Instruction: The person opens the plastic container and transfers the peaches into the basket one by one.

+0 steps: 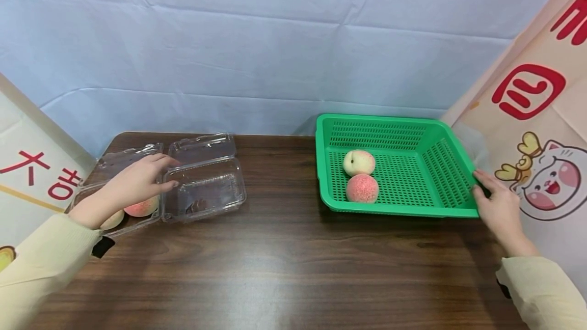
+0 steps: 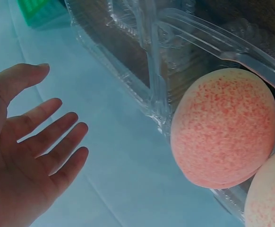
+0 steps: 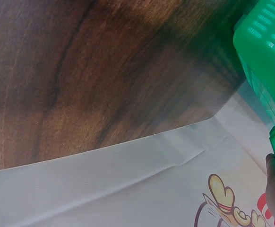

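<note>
My left hand (image 1: 142, 180) hovers above a clear plastic clamshell box (image 1: 133, 229) on the left, fingers spread and holding nothing. Inside that box sit a pink-speckled peach (image 2: 225, 127) and a paler peach (image 2: 272, 194), both partly hidden by my hand and wrist in the head view. A second clear clamshell box (image 1: 208, 192) stands open beside it, with no fruit in it. On the right, my right hand (image 1: 500, 210) grips the right rim of a green slotted basket (image 1: 394, 209). In the basket, a pale peach (image 1: 359, 162) touches a pinker peach (image 1: 362, 188).
Both boxes and the basket rest on a dark wooden table (image 1: 275, 269). A pale blue cloth (image 1: 257, 50) hangs behind the table's back edge. Printed cloths stand at both sides, the right one (image 1: 541, 146) close to my right hand.
</note>
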Tool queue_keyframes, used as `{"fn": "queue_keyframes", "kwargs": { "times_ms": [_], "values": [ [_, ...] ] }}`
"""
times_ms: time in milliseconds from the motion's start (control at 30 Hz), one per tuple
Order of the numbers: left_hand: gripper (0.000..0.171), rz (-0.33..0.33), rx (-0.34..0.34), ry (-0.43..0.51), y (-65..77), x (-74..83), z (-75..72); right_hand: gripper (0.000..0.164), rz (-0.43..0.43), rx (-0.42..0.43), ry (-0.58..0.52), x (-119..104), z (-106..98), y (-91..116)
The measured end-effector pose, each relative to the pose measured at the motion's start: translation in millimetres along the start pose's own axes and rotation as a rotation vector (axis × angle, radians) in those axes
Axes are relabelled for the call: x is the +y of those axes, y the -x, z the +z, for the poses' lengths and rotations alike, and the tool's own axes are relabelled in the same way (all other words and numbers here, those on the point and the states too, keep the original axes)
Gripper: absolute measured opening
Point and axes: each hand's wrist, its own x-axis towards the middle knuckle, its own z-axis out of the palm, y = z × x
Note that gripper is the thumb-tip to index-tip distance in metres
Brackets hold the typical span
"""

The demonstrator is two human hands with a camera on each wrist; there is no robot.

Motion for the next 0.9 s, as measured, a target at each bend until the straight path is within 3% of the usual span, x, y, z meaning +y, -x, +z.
{"fn": "queue_keyframes", "kwargs": {
  "times_ms": [300, 600, 900],
  "values": [
    [0.043, -0.023, -0.036, 0.019, 4.4, -6.9, 2.9, 0.036, 0.003, -0.002, -0.002, 0, 1, -2],
    [0.047, -0.090, -0.103, 0.020, 10.6, -11.3, 5.2, 0.036, 0.004, -0.002, 0.008, 2, 1, -2],
    [0.047, -0.080, -0.080, 0.019, 14.5, -19.7, 9.9, 0.036, 0.007, 0.005, 0.003, 2, 1, -1]
  ]
}}
